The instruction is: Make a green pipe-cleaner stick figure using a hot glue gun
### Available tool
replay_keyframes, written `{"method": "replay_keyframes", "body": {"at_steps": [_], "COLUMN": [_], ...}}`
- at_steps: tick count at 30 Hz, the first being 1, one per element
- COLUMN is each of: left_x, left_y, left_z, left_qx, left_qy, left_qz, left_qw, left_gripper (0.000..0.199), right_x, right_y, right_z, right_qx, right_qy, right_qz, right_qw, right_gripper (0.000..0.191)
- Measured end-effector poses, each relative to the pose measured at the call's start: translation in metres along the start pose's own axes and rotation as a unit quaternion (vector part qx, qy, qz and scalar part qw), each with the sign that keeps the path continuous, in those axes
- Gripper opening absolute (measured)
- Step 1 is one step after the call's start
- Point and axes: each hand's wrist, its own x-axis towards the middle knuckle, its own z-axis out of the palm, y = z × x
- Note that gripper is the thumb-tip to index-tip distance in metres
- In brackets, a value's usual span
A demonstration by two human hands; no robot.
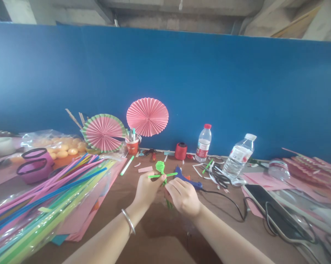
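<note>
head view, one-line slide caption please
Left hand and right hand hold a bright-green fuzzy-wire piece above a brown tabletop, a blue plastic glue gun lying beyond.

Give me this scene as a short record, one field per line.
Left hand: the left hand pinches a green piece
Right hand: the right hand is curled beside its stem, fingertips partly hidden
Worn: a bracelet on the left wrist
Just beyond the hands: a blue glue gun
Left side: pipe cleaners in several colours
Back: a pink fan, a green-edged fan, a red cup of pens, two bottles
Right side: a phone, dark side up
</note>
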Motion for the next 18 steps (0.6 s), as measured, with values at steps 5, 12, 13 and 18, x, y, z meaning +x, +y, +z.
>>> {"method": "replay_keyframes", "body": {"at_steps": [5,12,13,18], "left_x": [0.002,0.004,0.003,0.002], "left_y": [-0.002,-0.002,-0.001,0.0], "left_z": [0.0,0.0,0.0,0.001], "left_qx": [-0.033,-0.159,-0.175,-0.245], "left_qy": [-0.001,-0.033,-0.038,-0.061], "left_qz": [-0.007,-0.046,-0.051,-0.073], "left_qw": [0.999,0.986,0.982,0.965], "left_gripper": [0.02,0.019,0.019,0.017], "right_x": [0.001,0.011,0.012,0.014], "right_y": [-0.003,-0.01,-0.01,-0.008], "right_z": [0.002,0.007,0.007,0.011], "right_qx": [0.071,0.317,0.347,0.405], "right_qy": [0.016,0.055,0.054,0.06], "right_qz": [0.068,0.418,0.449,0.488], "right_qw": [0.995,0.849,0.822,0.77], "right_gripper": [0.02,0.016,0.017,0.021]}}
